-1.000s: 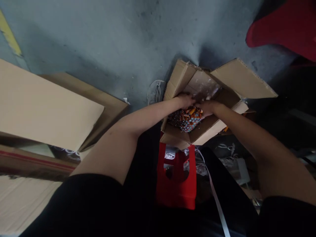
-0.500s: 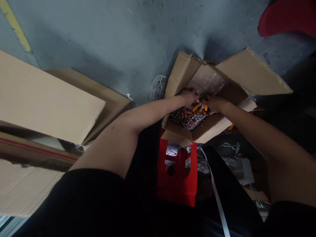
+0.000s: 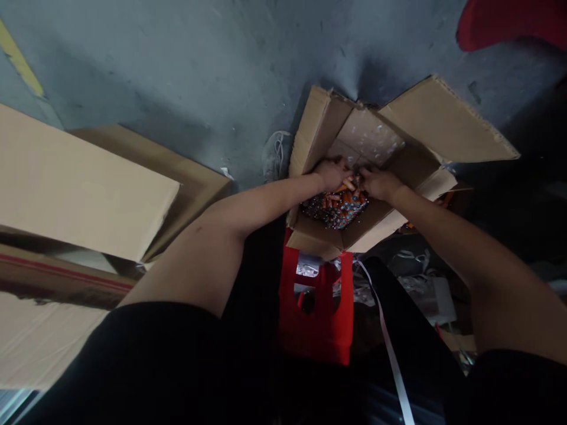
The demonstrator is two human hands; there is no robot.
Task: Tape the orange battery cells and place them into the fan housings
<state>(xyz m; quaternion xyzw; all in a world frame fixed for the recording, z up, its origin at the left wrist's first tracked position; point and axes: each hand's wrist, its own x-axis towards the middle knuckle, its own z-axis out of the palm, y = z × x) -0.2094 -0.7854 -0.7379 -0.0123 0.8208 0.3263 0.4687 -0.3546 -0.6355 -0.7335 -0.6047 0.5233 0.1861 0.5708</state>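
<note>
An open cardboard box (image 3: pixel 423 118) with its flaps spread rests on a red plastic stool (image 3: pixel 316 319). Inside lies a heap of small orange and dark pieces (image 3: pixel 336 206). My left hand (image 3: pixel 330 172) and my right hand (image 3: pixel 376 182) are both down in the box at the far edge of the heap, close together, fingers curled among the orange pieces. The fingertips are partly hidden by the pieces, so the exact grip is unclear.
Large flat cardboard sheets (image 3: pixel 84 183) lean at the left over a grey concrete floor (image 3: pixel 199 71). A white strap (image 3: pixel 390 354) hangs at the lower right beside white clutter (image 3: pixel 425 289). A red object (image 3: pixel 509 23) shows at the top right corner.
Both hands have shifted slightly farther into the box, along the far edge of the heap. The view has moved a little; the box stays on the stool.
</note>
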